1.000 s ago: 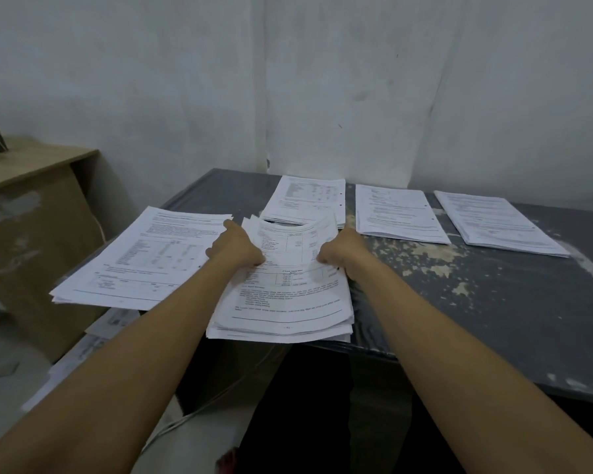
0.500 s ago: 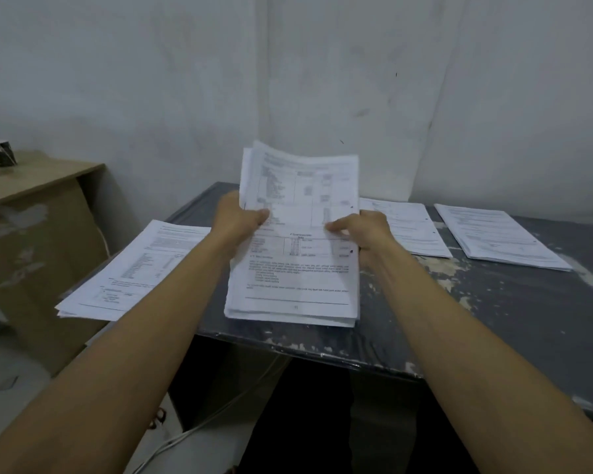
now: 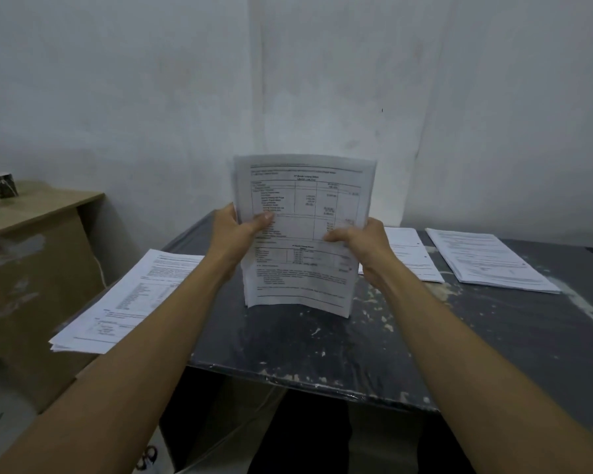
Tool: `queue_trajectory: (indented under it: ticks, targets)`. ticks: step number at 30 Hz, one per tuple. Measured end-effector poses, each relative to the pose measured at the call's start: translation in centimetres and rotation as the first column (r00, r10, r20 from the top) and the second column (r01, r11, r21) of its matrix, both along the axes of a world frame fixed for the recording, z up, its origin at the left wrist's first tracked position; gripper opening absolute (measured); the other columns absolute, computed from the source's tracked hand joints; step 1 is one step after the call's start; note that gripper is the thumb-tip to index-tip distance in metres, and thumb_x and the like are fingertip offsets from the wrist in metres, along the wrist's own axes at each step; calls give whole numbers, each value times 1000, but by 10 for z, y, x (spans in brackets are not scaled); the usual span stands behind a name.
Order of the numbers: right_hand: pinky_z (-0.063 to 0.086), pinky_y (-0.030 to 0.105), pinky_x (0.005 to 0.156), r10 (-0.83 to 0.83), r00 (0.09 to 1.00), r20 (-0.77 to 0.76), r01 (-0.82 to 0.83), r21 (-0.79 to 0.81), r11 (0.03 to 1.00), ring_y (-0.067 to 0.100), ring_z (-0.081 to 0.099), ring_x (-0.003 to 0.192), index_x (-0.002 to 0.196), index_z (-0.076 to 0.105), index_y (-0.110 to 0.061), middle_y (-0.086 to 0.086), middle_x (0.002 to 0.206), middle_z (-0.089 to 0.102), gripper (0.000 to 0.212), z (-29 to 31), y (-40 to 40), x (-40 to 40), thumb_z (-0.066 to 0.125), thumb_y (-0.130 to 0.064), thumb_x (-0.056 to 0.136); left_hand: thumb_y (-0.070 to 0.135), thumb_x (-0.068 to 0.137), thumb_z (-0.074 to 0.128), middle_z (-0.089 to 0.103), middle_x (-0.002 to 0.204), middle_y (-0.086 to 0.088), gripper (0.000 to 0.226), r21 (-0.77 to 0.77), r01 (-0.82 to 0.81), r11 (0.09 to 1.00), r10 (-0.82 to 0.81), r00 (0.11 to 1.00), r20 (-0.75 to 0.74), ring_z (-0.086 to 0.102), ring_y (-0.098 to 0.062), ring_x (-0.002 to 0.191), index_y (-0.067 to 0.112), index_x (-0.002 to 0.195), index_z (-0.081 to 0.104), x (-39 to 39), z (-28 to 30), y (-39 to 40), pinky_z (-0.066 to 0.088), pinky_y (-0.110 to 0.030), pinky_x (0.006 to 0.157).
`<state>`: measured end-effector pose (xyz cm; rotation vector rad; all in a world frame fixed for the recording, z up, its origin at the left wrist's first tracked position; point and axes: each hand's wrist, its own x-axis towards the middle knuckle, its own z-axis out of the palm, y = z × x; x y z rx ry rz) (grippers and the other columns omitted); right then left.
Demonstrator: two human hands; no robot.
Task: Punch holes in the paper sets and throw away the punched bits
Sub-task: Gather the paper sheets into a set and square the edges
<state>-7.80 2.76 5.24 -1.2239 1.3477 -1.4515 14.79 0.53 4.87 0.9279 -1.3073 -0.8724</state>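
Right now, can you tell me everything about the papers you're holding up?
The held paper stack is several white sheets printed with black text and tables, too blurred to read. It stands upright, its bottom edge at the dark table. The left hand grips its left edge, the right hand its right edge, thumbs on the front page.

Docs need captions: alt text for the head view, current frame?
Two bare hands, left hand and right hand, hold a set of white printed paper sheets upright, its lower edge at or just above a dark scuffed tabletop. Three more white printed paper stacks lie flat: one at the left, two at the right.
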Motion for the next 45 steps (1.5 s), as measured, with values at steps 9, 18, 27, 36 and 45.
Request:
queue_trajectory:
  ticks: [9,18,27,36,45]
  targets:
    - [59,27,55,-47,999,24,49,-81,995,16,74,70,89,73,-13,-3,79,77,29,2,1,1,80,-2,62,25,83,81,71,104,15,31,-94,-59,994,63,997,47,71,3,85,28,110,65,-3,3,2,56,-15,63]
    - [58,32,64,-44,999,26,43,20,999,20,70,87,91,69,-16,-5,88,75,19,-13,-1,5,67,-7,74,20,93,69,72,103,6,28,-40,-50,998,54,994,91,73,-5,84,11,119,67,-10,-7,-3,60,-22,67]
    - [58,28,71,47,996,-75,-50,-46,998,15,72,88,109,72,-15,-3,100,76,27,6,-12,30,76,-11,82,24,85,79,73,112,-3,34,7,-233,973,226,950,216,73,-22,89,12,116,71,31,29,-4,62,-38,76]
    - [63,39,77,209,973,-98,-198,113,974,22,74,84,101,71,-10,6,103,76,24,-8,-38,118,78,-2,80,15,87,76,71,107,-4,18,239,-377,895,278,890,363,69,-15,72,19,103,67,118,8,-2,53,-26,55]
    - [63,39,73,285,933,-221,-227,253,940,26,73,86,103,69,-1,12,106,74,27,-47,-65,203,77,1,78,9,87,75,68,120,-15,31,313,-565,764,296,737,608,64,-25,88,2,116,65,176,-40,-13,47,-23,55]
